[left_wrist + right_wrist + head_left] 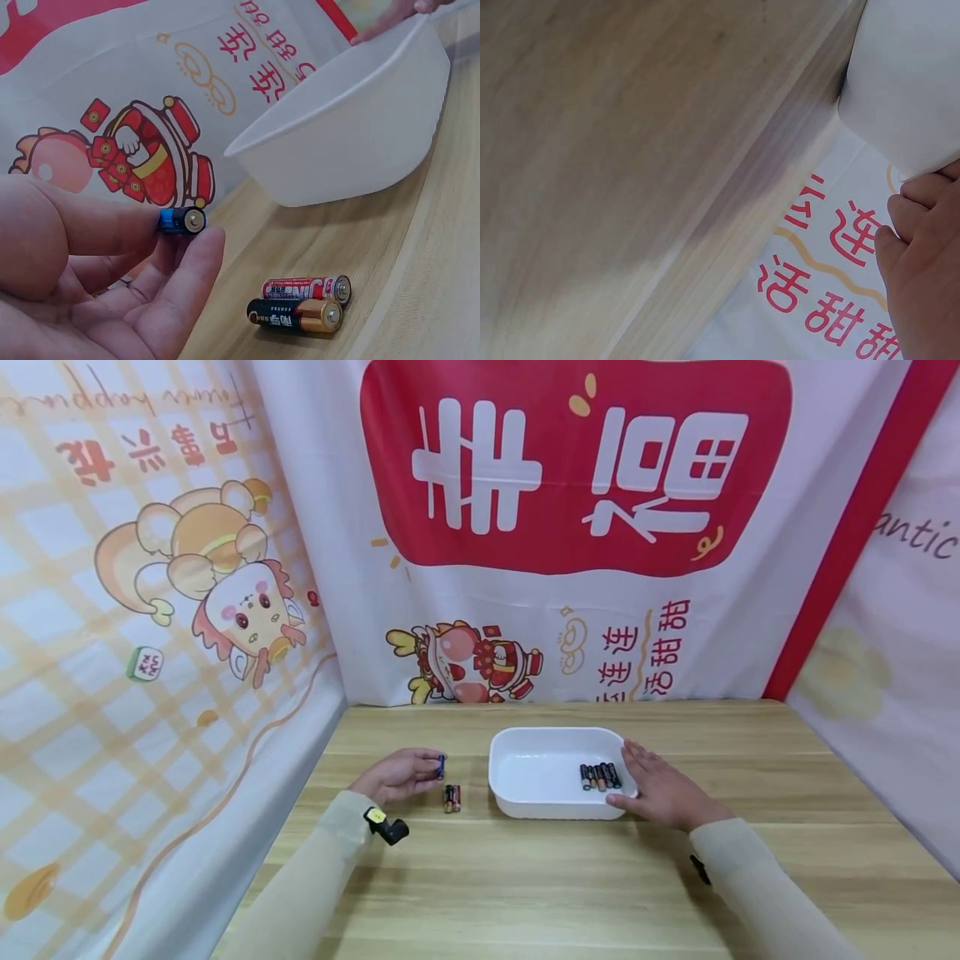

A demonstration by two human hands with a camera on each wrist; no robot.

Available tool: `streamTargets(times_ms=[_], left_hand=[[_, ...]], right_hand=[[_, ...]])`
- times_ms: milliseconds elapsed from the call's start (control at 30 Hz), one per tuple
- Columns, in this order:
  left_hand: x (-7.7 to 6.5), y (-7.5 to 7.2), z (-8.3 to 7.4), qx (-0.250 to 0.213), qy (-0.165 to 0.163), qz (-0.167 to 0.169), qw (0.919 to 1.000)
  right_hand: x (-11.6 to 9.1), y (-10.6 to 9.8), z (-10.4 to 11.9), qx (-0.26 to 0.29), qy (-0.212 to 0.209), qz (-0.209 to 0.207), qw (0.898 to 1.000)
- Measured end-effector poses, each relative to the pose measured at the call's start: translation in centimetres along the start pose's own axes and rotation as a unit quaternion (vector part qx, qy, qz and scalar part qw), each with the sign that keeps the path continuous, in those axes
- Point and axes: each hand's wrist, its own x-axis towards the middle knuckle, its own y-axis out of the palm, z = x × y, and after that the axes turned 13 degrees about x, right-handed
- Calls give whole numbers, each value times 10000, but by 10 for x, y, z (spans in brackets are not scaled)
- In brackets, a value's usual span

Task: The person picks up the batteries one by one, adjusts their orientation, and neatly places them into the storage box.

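Between the thumb and fingertips of my left hand (399,774) is a blue battery (182,220), its metal end facing the left wrist camera. Just below that hand, a black-and-copper battery (294,315) and a red-and-silver battery (307,288) lie side by side on the table. A white plastic tub (517,808) stands to their right. Several dark batteries (600,776) lie in a row inside its right end. My right hand (663,789) holds the tub's right end, thumb at the front of the rim and fingers farther back along it.
The wood-grain table (570,885) reaches back to a white printed cloth (322,527) with red characters. Another printed cloth (172,710) hangs along the left side. A small black device (386,827) is strapped to the left wrist.
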Motion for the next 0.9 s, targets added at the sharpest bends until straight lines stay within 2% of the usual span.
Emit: streamTargets(times_ms=[200,433,700,900], left_hand=[[6,9,-9,-99,-9,204,9997],[11,18,-20,-350,-55,217,9991],[21,27,-35,-198,79,283,9994],[30,39,-51,-118,163,403,9990]], right_hand=[[1,-1,-2,-52,-90,-17,9999],[-1,0,0,12,-144,-95,9999],[-3,4,2,43,-100,-69,9999],[0,2,0,-83,-86,-92,9999]])
